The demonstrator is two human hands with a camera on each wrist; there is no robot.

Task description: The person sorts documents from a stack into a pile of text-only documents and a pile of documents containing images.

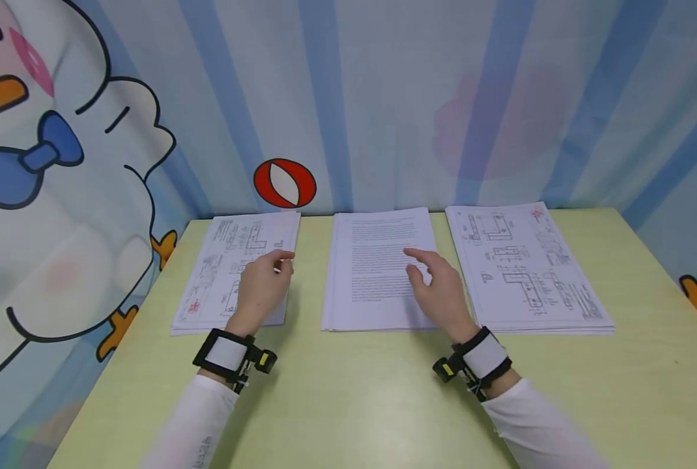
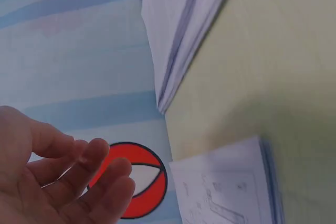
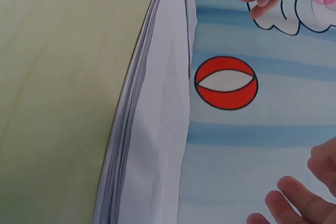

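Three stacks of paper lie side by side on the table. My left hand [image 1: 264, 286] hovers above the right side of the left stack [image 1: 208, 273], whose top sheet carries technical drawings; its fingers are loosely bent and hold nothing. In the left wrist view the fingertips [image 2: 97, 153] are bare, apart from any sheet. My right hand [image 1: 440, 286] is over the right edge of the middle stack [image 1: 378, 260], a page of printed text, with thumb and forefinger spread apart. The right stack [image 1: 530, 267], again technical drawings, lies just beyond that hand.
The pale yellow table [image 1: 354, 397] ends at the back against a blue-striped curtain [image 1: 384, 104] with cartoon birds and a red ball [image 1: 284, 183]. Each wrist wears a strapped camera, such as the left wrist camera [image 1: 262, 359]. The middle stack's edges [image 3: 126, 124] are slightly uneven.
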